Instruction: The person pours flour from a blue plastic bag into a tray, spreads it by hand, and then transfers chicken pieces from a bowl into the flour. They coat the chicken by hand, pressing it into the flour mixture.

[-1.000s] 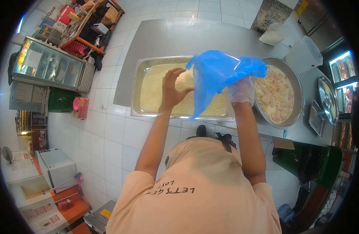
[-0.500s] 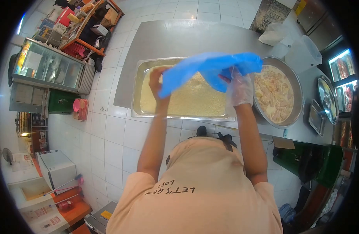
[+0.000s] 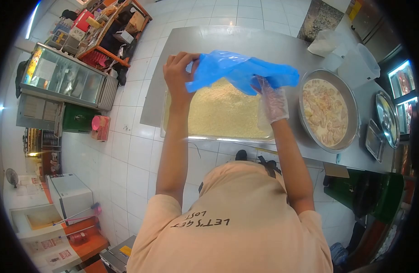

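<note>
A thin, crumpled blue plastic bag (image 3: 232, 68) is stretched between my two hands. My left hand (image 3: 178, 73), bare, pinches its left end with fingers bent. My right hand (image 3: 272, 101) wears a clear plastic glove and grips the bag near its right end; the bag partly covers those fingers. Beneath lies a rectangular metal tray (image 3: 209, 138) of pale yellowish flour or breading (image 3: 227, 113), whiter and heaped towards the back. Just right of my gloved hand stands a round metal basin (image 3: 354, 109) with raw chicken pieces (image 3: 325, 113) in milky liquid.
Tray and basin stand on a steel table (image 3: 182, 41). A clear plastic container (image 3: 358, 66), a round metal lid (image 3: 386, 118) and a small metal tray (image 3: 374, 140) are at the right. A glass display case (image 3: 66, 79) stands across the floor at left.
My left hand has risen away from the tray, lifting the bag's left end. The bag now hangs bunched and flatter between my hands. My right hand has shifted slightly left.
</note>
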Demonstrator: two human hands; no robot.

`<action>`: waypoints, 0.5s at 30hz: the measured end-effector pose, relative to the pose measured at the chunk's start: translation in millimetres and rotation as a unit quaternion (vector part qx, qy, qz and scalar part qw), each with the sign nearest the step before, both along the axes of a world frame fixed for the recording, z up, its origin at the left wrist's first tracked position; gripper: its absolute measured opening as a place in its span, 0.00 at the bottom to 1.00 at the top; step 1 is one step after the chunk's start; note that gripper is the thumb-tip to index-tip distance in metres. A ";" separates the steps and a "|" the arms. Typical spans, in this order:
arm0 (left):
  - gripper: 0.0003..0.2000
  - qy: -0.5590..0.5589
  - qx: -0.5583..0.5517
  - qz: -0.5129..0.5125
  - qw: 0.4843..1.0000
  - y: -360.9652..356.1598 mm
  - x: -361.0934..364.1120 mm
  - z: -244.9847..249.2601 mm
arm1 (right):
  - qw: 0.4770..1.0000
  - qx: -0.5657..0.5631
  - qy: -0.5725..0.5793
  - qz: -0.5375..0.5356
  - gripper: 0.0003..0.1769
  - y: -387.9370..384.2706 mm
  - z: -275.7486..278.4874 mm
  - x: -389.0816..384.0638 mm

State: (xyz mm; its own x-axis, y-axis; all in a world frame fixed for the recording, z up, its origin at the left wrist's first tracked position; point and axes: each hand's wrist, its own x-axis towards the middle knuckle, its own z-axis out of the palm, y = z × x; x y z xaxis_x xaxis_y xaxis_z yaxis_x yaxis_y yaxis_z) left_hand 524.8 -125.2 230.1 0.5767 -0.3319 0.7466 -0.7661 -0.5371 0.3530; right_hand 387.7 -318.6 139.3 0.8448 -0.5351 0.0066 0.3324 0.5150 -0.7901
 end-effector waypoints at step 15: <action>0.11 0.038 -0.106 -0.029 0.993 -2.3 -14.4 7.3 | 0.995 0.068 -0.067 -0.012 0.21 13.0 8.9 -14.6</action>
